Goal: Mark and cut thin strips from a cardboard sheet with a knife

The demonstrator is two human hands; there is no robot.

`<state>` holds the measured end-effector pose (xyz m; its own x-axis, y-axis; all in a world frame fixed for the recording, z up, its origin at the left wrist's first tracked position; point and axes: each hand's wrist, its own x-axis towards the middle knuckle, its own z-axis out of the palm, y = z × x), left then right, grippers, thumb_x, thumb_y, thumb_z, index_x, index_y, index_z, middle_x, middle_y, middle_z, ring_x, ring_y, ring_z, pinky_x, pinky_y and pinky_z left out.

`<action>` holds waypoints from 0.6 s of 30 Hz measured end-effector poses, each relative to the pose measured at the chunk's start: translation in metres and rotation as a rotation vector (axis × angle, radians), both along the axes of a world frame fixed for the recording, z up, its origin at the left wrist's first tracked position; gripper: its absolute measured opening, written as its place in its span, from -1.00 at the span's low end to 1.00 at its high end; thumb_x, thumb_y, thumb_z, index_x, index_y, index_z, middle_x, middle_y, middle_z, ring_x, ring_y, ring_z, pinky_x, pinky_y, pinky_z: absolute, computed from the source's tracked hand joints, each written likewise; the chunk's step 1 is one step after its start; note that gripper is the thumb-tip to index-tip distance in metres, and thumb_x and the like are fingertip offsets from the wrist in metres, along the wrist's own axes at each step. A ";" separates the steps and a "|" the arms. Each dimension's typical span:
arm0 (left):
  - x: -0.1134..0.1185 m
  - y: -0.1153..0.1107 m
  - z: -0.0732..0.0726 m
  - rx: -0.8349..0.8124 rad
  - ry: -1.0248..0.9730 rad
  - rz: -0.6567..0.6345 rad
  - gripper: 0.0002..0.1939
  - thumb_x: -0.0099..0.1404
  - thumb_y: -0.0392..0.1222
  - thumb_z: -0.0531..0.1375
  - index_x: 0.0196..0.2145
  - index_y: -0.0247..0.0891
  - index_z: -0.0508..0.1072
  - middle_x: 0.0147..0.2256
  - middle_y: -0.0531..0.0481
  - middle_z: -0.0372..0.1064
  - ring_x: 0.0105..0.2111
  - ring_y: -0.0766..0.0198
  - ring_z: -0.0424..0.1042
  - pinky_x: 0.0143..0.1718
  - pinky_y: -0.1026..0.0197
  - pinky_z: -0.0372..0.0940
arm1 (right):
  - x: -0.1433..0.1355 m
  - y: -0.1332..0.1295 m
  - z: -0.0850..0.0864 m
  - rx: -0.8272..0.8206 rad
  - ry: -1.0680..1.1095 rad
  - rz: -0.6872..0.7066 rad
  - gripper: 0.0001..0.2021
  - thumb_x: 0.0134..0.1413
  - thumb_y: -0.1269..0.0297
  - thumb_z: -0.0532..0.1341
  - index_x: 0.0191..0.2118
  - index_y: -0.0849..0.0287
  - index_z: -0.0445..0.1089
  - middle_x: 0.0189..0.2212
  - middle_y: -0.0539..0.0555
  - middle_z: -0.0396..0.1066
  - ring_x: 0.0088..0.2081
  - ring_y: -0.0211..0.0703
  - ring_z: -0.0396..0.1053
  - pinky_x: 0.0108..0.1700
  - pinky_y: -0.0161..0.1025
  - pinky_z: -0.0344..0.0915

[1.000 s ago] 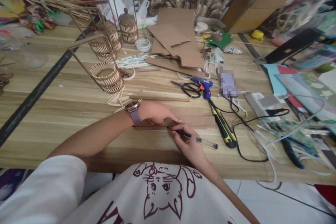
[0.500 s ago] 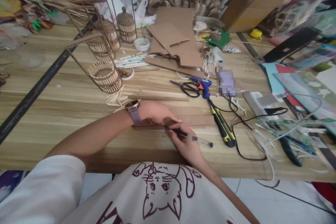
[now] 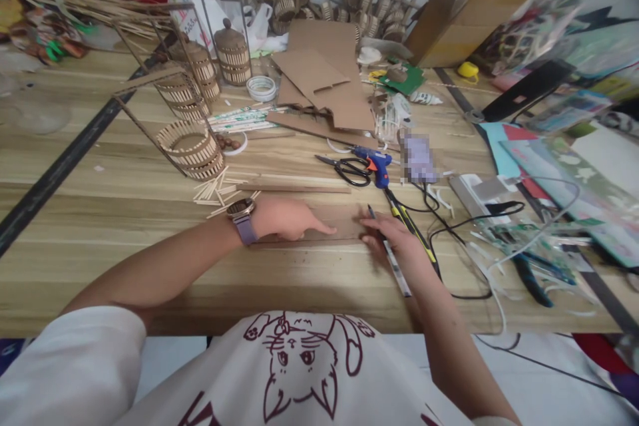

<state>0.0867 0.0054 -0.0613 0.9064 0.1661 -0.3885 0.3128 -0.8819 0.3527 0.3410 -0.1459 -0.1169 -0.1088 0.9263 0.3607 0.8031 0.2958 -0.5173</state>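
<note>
A narrow brown cardboard strip (image 3: 344, 218) lies flat near the table's front. My left hand (image 3: 284, 217), wearing a watch, rests on its left part with the index finger stretched along it. The other left fingers are bent and partly hidden underneath. At the strip's right end, my right hand (image 3: 399, 237) is closed around a pen (image 3: 394, 265), whose dark tip points up and away from me. Its fingertips are at the strip's edge; I cannot tell whether they touch it.
Beyond the hands lie black scissors (image 3: 353, 171), a blue glue gun (image 3: 375, 163) and thin sticks (image 3: 217, 190). A yellow-black cutter (image 3: 412, 229) is partly behind my right hand. Small slatted buckets (image 3: 192, 150) stand at left, cardboard sheets (image 3: 324, 36) at the back, cables (image 3: 479, 295) at right.
My right hand has moved right along the strip with the pen, and the pen now stands at a steeper angle. My left hand stays on the strip, its index finger straighter.
</note>
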 end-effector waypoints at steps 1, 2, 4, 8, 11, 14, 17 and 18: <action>0.000 -0.002 0.003 0.029 0.049 -0.027 -0.21 0.30 -0.43 0.14 0.38 0.21 0.18 -0.16 0.04 0.63 -0.40 0.19 0.47 -0.43 0.27 0.15 | 0.001 0.000 -0.002 -0.018 -0.014 0.017 -0.76 0.26 0.28 0.25 0.00 0.00 0.55 0.01 0.14 0.58 0.08 0.07 0.50 0.14 0.06 0.43; -0.001 -0.003 0.006 0.052 0.093 -0.047 -0.21 0.33 -0.41 0.13 0.40 0.22 0.13 -0.12 0.01 0.62 -0.37 0.17 0.49 -0.43 0.26 0.14 | 0.000 -0.001 -0.004 -0.029 -0.030 0.029 -0.75 0.28 0.30 0.24 0.02 0.00 0.54 0.03 0.15 0.57 0.10 0.07 0.49 0.14 0.07 0.43; -0.004 -0.006 0.011 0.072 0.123 -0.054 -0.22 0.36 -0.35 0.14 0.42 0.22 0.07 -0.06 -0.03 0.60 -0.29 0.12 0.51 -0.42 0.25 0.14 | -0.001 -0.003 -0.006 -0.033 -0.044 0.027 -0.74 0.29 0.33 0.23 0.04 0.02 0.53 0.06 0.17 0.55 0.11 0.07 0.48 0.15 0.07 0.43; -0.018 -0.010 0.015 0.091 0.123 -0.049 -0.16 0.31 -0.37 0.18 0.42 0.23 0.07 -0.08 -0.04 0.56 -0.23 0.08 0.52 -0.43 0.25 0.13 | 0.001 -0.003 -0.009 0.000 -0.031 0.043 -0.77 0.27 0.33 0.25 0.01 0.04 0.52 0.04 0.17 0.56 0.08 0.05 0.50 0.13 0.02 0.44; -0.028 -0.011 0.013 0.106 0.125 -0.052 -0.16 0.30 -0.47 0.10 0.40 0.23 0.13 -0.15 -0.04 0.53 -0.25 0.11 0.50 -0.40 0.25 0.16 | 0.004 0.000 -0.013 0.021 -0.013 0.056 -0.78 0.25 0.32 0.27 -0.01 0.03 0.53 0.01 0.14 0.58 0.07 0.03 0.51 0.12 0.00 0.45; -0.031 -0.013 0.013 0.108 0.107 -0.048 -0.18 0.30 -0.50 0.07 0.39 0.20 0.18 -0.17 -0.05 0.51 -0.24 0.11 0.49 -0.34 0.24 0.21 | 0.005 0.001 -0.014 0.020 0.002 0.049 -0.78 0.25 0.30 0.28 -0.02 0.02 0.53 -0.01 0.14 0.59 0.05 0.03 0.52 0.11 0.00 0.45; -0.031 -0.014 0.014 0.121 0.109 -0.045 -0.20 0.31 -0.50 0.07 0.38 0.20 0.20 -0.17 -0.05 0.51 -0.22 0.11 0.49 -0.32 0.24 0.22 | 0.003 0.001 -0.014 0.021 0.010 0.045 -0.80 0.26 0.29 0.27 -0.03 0.04 0.53 -0.01 0.16 0.58 0.02 0.03 0.54 0.09 -0.01 0.46; -0.030 -0.014 0.014 0.125 0.113 -0.048 -0.20 0.31 -0.50 0.07 0.38 0.20 0.21 -0.18 -0.05 0.51 -0.22 0.12 0.48 -0.33 0.24 0.22 | 0.003 0.000 -0.014 0.026 0.012 0.044 -0.81 0.26 0.29 0.26 -0.04 0.05 0.53 -0.01 0.16 0.59 0.01 0.02 0.54 0.08 -0.01 0.46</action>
